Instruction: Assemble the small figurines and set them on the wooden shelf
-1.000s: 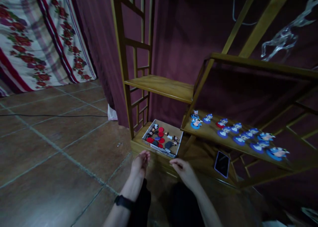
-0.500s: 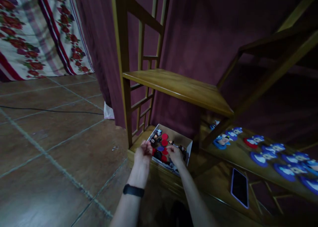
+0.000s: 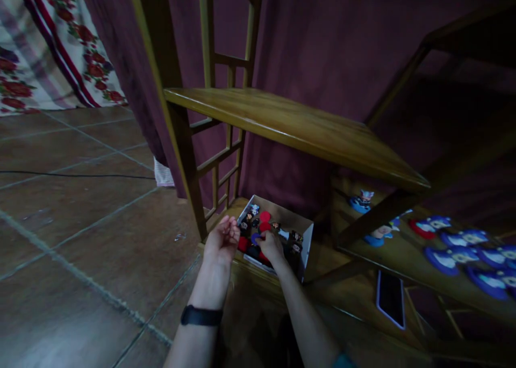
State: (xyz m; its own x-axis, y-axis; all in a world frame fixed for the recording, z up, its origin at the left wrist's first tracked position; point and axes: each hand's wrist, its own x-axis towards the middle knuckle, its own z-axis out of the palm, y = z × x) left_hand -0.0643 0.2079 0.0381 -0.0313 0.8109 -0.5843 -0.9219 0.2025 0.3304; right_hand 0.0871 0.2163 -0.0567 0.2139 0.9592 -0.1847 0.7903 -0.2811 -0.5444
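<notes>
A white open-topped box (image 3: 307,250) stands on the low wooden shelf, filled with small figurines (image 3: 296,236) and round red discs (image 3: 265,216). My right hand (image 3: 271,246) reaches into it, fingers pinched at the edge of a round blue disc (image 3: 255,238). At the box's left front edge is my left hand (image 3: 223,240), palm turned up, its fingers loosely curled and apart, with nothing in it. A dark band circles my left wrist. The right hand covers part of the box's contents.
Above the box juts a wooden shelf board (image 3: 282,115), with a lattice side frame at left. Figurines on blue and red round bases (image 3: 455,254) stand on the right-hand shelf. A phone (image 3: 390,299) lies nearer. A black cable (image 3: 80,174) crosses the tiled floor.
My right hand has moved left inside the box, from the red discs to the blue disc. The left hand stays open beside the box. The view has shifted closer to the shelf.
</notes>
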